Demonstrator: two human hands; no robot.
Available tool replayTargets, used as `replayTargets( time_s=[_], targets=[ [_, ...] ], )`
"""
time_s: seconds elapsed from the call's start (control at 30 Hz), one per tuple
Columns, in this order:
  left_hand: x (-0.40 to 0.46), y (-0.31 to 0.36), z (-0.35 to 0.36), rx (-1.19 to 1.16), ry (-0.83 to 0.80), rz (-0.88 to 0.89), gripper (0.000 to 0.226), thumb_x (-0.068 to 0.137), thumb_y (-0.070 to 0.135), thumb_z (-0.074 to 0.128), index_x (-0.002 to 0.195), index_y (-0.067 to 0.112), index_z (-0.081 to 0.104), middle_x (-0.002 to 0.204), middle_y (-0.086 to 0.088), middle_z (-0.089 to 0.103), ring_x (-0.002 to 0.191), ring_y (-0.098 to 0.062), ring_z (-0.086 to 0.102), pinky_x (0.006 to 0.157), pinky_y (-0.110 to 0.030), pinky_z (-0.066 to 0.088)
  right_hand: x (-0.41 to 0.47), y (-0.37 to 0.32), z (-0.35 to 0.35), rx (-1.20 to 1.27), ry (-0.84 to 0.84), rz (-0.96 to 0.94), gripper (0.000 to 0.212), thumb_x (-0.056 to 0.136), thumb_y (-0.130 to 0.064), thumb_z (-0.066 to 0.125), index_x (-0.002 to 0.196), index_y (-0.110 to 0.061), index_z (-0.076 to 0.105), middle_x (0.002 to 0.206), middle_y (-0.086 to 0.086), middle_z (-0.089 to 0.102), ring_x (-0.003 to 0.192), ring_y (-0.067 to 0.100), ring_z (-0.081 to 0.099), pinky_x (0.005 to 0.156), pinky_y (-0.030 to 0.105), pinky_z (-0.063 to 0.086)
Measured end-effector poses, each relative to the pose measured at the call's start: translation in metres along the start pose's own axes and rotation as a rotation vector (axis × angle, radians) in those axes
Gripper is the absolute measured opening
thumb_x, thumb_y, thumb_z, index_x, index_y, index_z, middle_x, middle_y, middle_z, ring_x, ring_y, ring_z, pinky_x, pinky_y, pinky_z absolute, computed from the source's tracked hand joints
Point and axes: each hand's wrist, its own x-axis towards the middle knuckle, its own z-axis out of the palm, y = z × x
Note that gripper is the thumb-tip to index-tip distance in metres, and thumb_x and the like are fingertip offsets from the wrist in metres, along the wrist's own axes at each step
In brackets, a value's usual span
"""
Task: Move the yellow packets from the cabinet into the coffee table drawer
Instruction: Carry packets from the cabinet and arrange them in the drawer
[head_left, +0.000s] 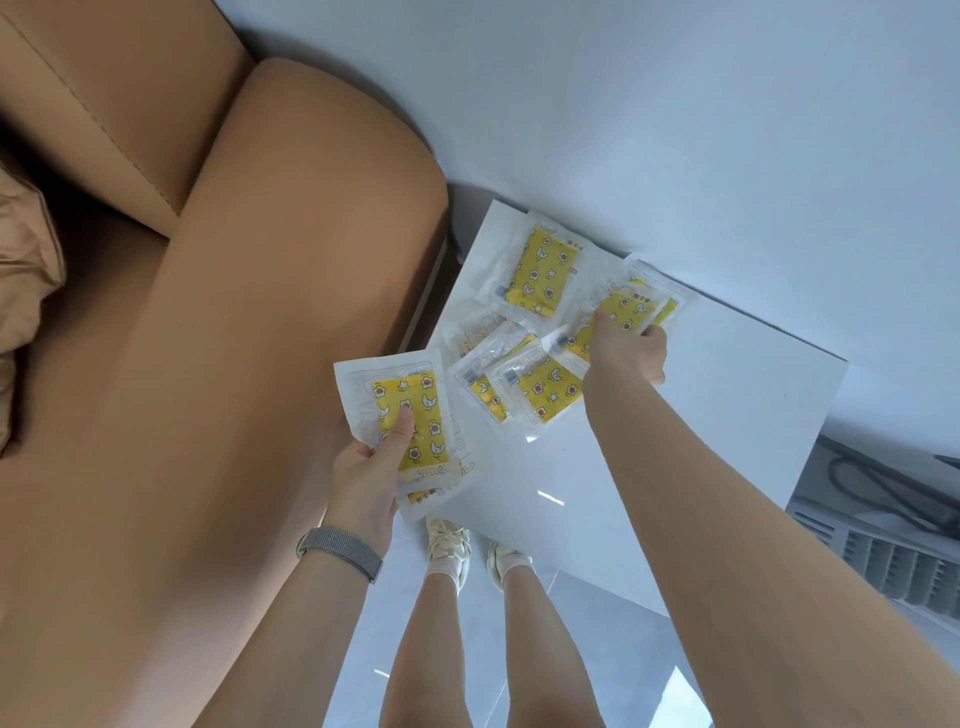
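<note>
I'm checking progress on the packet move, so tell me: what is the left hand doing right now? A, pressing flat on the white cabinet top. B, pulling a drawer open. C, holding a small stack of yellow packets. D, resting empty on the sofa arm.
C: the left hand grips a stack of yellow packets, thumb on top, beside the sofa arm.

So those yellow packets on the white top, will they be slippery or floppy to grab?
Probably slippery: the yellow packets have glossy clear wrappers and lie on a shiny white top. Likely light and fairly flat: the left hand holds a small stack under one thumb. The wide clear edges may flex.
</note>
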Motion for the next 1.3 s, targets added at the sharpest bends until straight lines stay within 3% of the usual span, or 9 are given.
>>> replayTargets(
  time_s=[0.07,0.17,0.3,0.4,0.83,0.9,1.03,1.13,1.3],
  targets=[
    [-0.001,0.002,0.0,0.008,-0.011,0.001,0.008,0.091,0.023,0.064,0.097,0.025,0.068,0.084,0.011,0.076,0.072,-0.006,0.073,0.056,-0.025,0.058,0.004,0.006,-0.008,0.062,-0.008,-0.026,0.028,0.084,-0.031,0.073,0.096,-0.018,0.051,0.098,0.002,0.059,0.061,0.014,0.048,0.051,0.025,0.036],
    [-0.003,0.005,0.001,0.031,-0.018,-0.006,0.008,0.09,0.025,0.065,0.097,0.025,0.069,0.086,0.01,0.076,0.075,-0.008,0.073,0.062,-0.028,0.057,0.005,0.017,-0.028,0.186,-0.073,-0.013,0.027,0.085,-0.021,0.073,0.083,-0.016,0.046,0.074,-0.005,0.051,0.063,0.015,0.049,0.052,0.022,0.04],
    [-0.011,0.011,0.006,0.085,-0.039,-0.012,0.015,0.089,0.027,0.065,0.103,0.023,0.07,0.099,0.003,0.076,0.09,-0.017,0.072,0.075,-0.036,0.057,-0.005,0.036,-0.068,0.399,-0.219,-0.056,0.021,0.084,-0.02,0.075,0.095,-0.014,0.058,0.087,-0.001,0.065,0.08,0.02,0.065,0.069,0.03,0.056],
    [-0.023,0.017,0.012,0.138,-0.066,-0.001,0.021,0.089,0.029,0.066,0.108,0.02,0.069,0.102,0.0,0.076,0.093,-0.02,0.072,0.07,-0.035,0.059,-0.017,0.044,-0.103,0.499,-0.298,-0.098,0.023,0.088,-0.018,0.072,0.108,-0.015,0.061,0.101,0.0,0.069,0.09,0.02,0.069,0.078,0.036,0.057],
    [-0.181,0.039,0.05,0.544,-0.381,0.044,0.015,0.089,0.02,0.067,0.1,0.011,0.071,0.083,-0.001,0.077,0.072,-0.017,0.074,0.053,-0.028,0.056,-0.165,0.081,-0.265,0.56,-0.253,-0.268,0.021,0.085,-0.019,0.073,0.102,-0.019,0.061,0.092,0.0,0.073,0.086,0.021,0.071,0.073,0.037,0.057],
    [-0.213,0.037,0.049,0.603,-0.441,0.07,0.013,0.09,0.014,0.066,0.102,0.01,0.071,0.089,-0.002,0.077,0.079,-0.018,0.074,0.061,-0.03,0.058,-0.192,0.095,-0.298,0.607,-0.218,-0.274,0.027,0.083,-0.026,0.074,0.106,-0.018,0.061,0.094,0.002,0.073,0.09,0.024,0.071,0.075,0.04,0.057],
    [-0.271,0.032,0.056,0.713,-0.586,0.158,0.014,0.09,0.004,0.063,0.098,0.012,0.073,0.093,-0.005,0.077,0.082,-0.019,0.074,0.058,-0.026,0.057,-0.236,0.123,-0.358,0.735,-0.152,-0.226,0.074,0.054,-0.053,0.086,0.11,-0.011,0.063,0.097,0.008,0.074,0.086,0.023,0.073,0.071,0.038,0.058],
    [-0.315,0.026,0.071,0.792,-0.691,0.221,0.016,0.089,0.001,0.064,0.094,0.012,0.073,0.088,-0.004,0.077,0.078,-0.018,0.074,0.056,-0.025,0.056,-0.263,0.14,-0.396,0.887,-0.169,-0.173,0.042,0.072,-0.027,0.072,0.105,-0.002,0.066,0.087,0.011,0.074,0.072,0.02,0.072,0.057,0.029,0.057],
    [-0.385,0.003,0.091,0.919,-0.881,0.324,0.015,0.09,0.006,0.063,0.099,0.011,0.074,0.093,-0.003,0.077,0.087,-0.018,0.074,0.064,-0.024,0.057,-0.294,0.178,-0.451,1.022,-0.068,-0.169,0.022,0.09,-0.022,0.063,0.106,-0.008,0.068,0.091,0.01,0.075,0.073,0.018,0.072,0.058,0.029,0.055]
  ],
)
